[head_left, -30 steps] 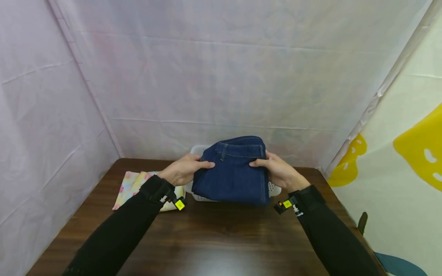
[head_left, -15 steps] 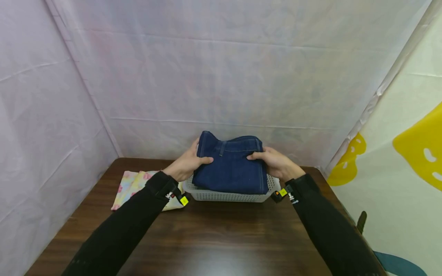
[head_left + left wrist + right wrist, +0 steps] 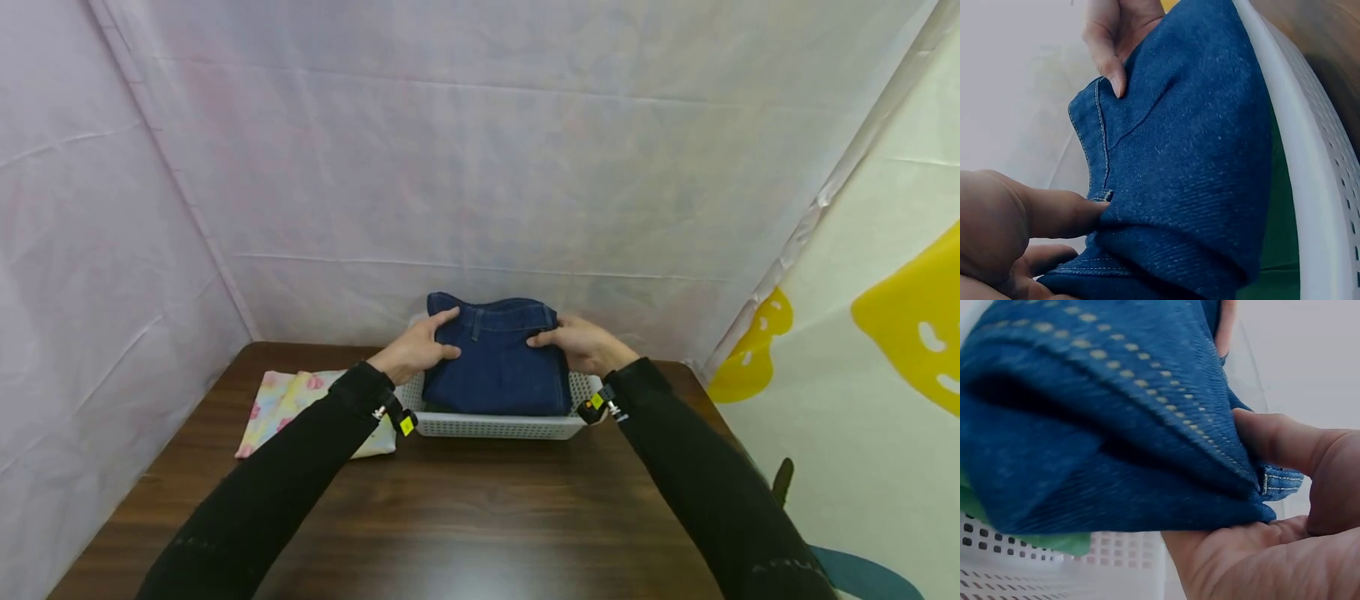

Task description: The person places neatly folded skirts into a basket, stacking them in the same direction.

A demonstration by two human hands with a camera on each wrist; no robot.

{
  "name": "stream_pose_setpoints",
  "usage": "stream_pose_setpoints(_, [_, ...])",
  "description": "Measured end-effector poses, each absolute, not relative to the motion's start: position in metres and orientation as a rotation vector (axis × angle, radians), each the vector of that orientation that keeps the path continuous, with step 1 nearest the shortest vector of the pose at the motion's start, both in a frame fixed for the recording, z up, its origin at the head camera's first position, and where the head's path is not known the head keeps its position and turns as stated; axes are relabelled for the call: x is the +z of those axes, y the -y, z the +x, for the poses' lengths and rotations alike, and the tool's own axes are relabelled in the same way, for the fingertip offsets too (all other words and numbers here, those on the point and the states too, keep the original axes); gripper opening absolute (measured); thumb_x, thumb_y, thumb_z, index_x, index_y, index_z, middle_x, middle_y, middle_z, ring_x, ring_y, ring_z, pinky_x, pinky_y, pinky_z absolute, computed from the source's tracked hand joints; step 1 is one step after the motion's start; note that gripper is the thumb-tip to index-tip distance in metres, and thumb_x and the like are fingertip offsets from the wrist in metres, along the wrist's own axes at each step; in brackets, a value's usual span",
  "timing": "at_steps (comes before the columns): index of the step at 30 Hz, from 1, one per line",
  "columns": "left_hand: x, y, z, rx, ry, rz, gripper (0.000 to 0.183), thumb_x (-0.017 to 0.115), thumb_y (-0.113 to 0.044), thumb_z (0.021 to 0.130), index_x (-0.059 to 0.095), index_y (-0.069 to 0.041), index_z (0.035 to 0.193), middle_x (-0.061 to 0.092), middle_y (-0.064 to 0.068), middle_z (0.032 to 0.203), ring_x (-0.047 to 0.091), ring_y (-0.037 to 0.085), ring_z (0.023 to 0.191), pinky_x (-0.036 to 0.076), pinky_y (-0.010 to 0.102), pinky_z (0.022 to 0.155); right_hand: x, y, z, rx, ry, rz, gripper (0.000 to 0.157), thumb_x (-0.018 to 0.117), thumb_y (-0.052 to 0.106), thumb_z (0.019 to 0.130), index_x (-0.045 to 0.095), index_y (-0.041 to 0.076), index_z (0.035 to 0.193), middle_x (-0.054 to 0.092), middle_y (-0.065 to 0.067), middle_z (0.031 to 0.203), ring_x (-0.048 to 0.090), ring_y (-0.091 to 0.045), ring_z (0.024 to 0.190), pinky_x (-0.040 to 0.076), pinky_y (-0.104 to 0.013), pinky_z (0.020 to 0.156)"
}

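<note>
Folded blue jeans sit low over a white perforated plastic basket, their waistband toward the back wall. My left hand grips the left side of the jeans, its thumb on the front near a belt loop, as the left wrist view shows. On the opposite side my right hand pinches the folded edge, thumb on top and fingers underneath. In the right wrist view the layered jeans hang between thumb and palm. Green fabric shows inside the basket, beneath the jeans.
A folded pastel floral cloth lies on the dark wooden table, left of the basket and partly behind my left sleeve. Pale fabric walls rise behind and to both sides of the table.
The jeans have moved back and down from in front of the basket into it, uncovering its front wall. Both hands still hold them, and the left thumb and forefinger have spread apart.
</note>
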State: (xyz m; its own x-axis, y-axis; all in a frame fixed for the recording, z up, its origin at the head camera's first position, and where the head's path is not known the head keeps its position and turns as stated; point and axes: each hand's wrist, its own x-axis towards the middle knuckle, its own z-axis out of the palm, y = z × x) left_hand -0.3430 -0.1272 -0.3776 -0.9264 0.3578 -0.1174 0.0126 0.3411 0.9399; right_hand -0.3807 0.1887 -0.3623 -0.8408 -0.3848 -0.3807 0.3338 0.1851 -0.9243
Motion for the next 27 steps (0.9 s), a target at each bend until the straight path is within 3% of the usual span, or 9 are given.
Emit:
stream_pose_setpoints(7, [-0.386,0.126,-0.348,1.537,-2.349,0.327,0.089,0.066,0.0,0.115,0.018,-0.015,0.189,0.002,0.018,0.198,0.001,0.042,0.185,0.022,0.062,0.149,-0.376,-0.189,-0.379,-1.67,-1.975,-0.06,0.085,0.062,0.001,0.119,0.014,0.015,0.189,0.038,-0.022,0.188,0.053,-0.045,0.164,0.053,-0.06,0.131])
stream_pose_setpoints(11, [-0.388,0.125,-0.349,1.513,-2.37,0.345,0.092,0.068,0.002,0.113,0.019,-0.014,0.189,0.005,0.019,0.198,0.005,0.041,0.185,0.023,0.062,0.149,-0.378,-0.192,-0.379,-1.668,-2.01,-0.048,0.091,0.061,0.0,0.119,0.006,0.017,0.19,0.029,-0.023,0.191,0.046,-0.049,0.169,0.044,-0.068,0.137])
stream_pose_setpoints(13, [-0.388,0.125,-0.348,1.474,-2.376,0.316,0.093,0.071,0.001,0.112,0.019,-0.012,0.188,0.008,0.022,0.197,0.012,0.044,0.184,0.029,0.063,0.147,-0.378,-0.193,-0.377,-1.603,-2.068,-0.024,0.095,0.062,0.001,0.119,-0.002,0.013,0.189,0.02,-0.026,0.194,0.043,-0.05,0.171,0.043,-0.068,0.138])
stream_pose_setpoints(16, [-0.387,0.128,-0.344,1.382,-2.353,0.208,0.092,0.074,-0.007,0.113,0.02,-0.009,0.188,0.015,0.026,0.195,0.03,0.048,0.178,0.044,0.063,0.139,-0.378,-0.196,-0.373,-1.384,-2.21,-0.015,0.095,0.063,0.006,0.12,-0.005,0.0,0.186,0.011,-0.033,0.193,0.045,-0.052,0.169,0.05,-0.064,0.134])
stream_pose_setpoints(19, [-0.386,0.131,-0.339,1.328,-2.319,0.128,0.088,0.075,-0.015,0.116,0.022,-0.004,0.186,0.022,0.028,0.192,0.044,0.05,0.171,0.051,0.062,0.134,-0.378,-0.199,-0.367,-1.185,-2.333,-0.049,0.091,0.063,0.009,0.121,-0.001,-0.011,0.182,0.02,-0.038,0.189,0.065,-0.041,0.14,0.059,-0.051,0.117])
stream_pose_setpoints(20, [-0.385,0.132,-0.338,1.324,-2.321,0.126,0.087,0.074,-0.015,0.116,0.023,-0.002,0.185,0.023,0.029,0.192,0.046,0.05,0.169,0.051,0.062,0.134,-0.379,-0.2,-0.366,-1.162,-2.355,-0.066,0.09,0.063,0.01,0.121,0.001,-0.012,0.182,0.028,-0.038,0.186,0.066,-0.036,0.121,0.059,-0.048,0.11])
stream_pose_setpoints(22, [-0.384,0.135,-0.335,1.316,-2.353,0.16,0.081,0.072,-0.015,0.117,0.027,0.001,0.183,0.025,0.03,0.19,0.047,0.051,0.168,0.049,0.063,0.135,-0.379,-0.201,-0.364,-1.135,-2.396,-0.11,0.087,0.064,0.011,0.12,0.007,-0.013,0.182,0.041,-0.037,0.181,0.057,-0.026,0.103,0.055,-0.046,0.104])
stream_pose_setpoints(25, [-0.383,0.139,-0.333,1.27,-2.436,0.259,0.073,0.07,-0.017,0.119,0.035,0.003,0.18,0.03,0.032,0.188,0.045,0.053,0.169,0.047,0.065,0.136,-0.379,-0.202,-0.362,-1.099,-2.447,-0.169,0.081,0.067,0.017,0.12,0.022,-0.012,0.18,0.059,-0.035,0.165,0.052,-0.024,0.098,0.054,-0.046,0.099])
stream_pose_setpoints(27, [-0.383,0.142,-0.332,1.236,-2.492,0.33,0.068,0.069,-0.019,0.12,0.041,0.002,0.178,0.032,0.033,0.187,0.04,0.054,0.172,0.046,0.065,0.137,-0.379,-0.203,-0.36,-1.067,-2.479,-0.202,0.076,0.068,0.021,0.12,0.029,-0.011,0.178,0.062,-0.034,0.162,0.063,-0.028,0.109,0.058,-0.047,0.104])
